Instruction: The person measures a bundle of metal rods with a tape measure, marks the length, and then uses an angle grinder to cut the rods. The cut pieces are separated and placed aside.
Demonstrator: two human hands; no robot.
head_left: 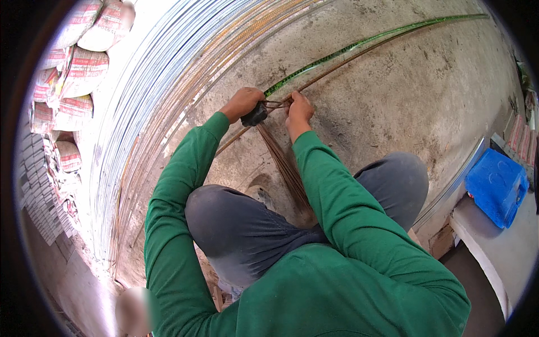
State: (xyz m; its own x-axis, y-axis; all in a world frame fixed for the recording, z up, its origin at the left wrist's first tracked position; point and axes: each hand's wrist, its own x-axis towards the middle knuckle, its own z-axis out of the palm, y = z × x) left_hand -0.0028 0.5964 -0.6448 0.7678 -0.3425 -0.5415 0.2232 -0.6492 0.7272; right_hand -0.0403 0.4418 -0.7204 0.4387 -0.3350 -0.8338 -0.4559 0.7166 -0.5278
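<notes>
My left hand (245, 103) is closed around the black case of a tape measure (254, 115). From beside that hand its green blade (348, 49) runs out to the far right. A long brown steel bar (387, 40) lies alongside the blade and passes under my hands. My right hand (300, 114) is closed, pinching brown steel rods (276, 104) that look bent, just right of the case; their exact shape is partly hidden by my fingers. A bundle of thin brown rods (283, 163) stretches from below the case back between my knees.
Many long steel bars (168, 73) lie side by side along the left. Beyond them, filled white-and-red sacks (84, 70) are piled, with stacked grey blocks (39, 180) nearer. A blue plastic container (497, 185) stands at the right. Concrete floor (382, 95) stretches ahead.
</notes>
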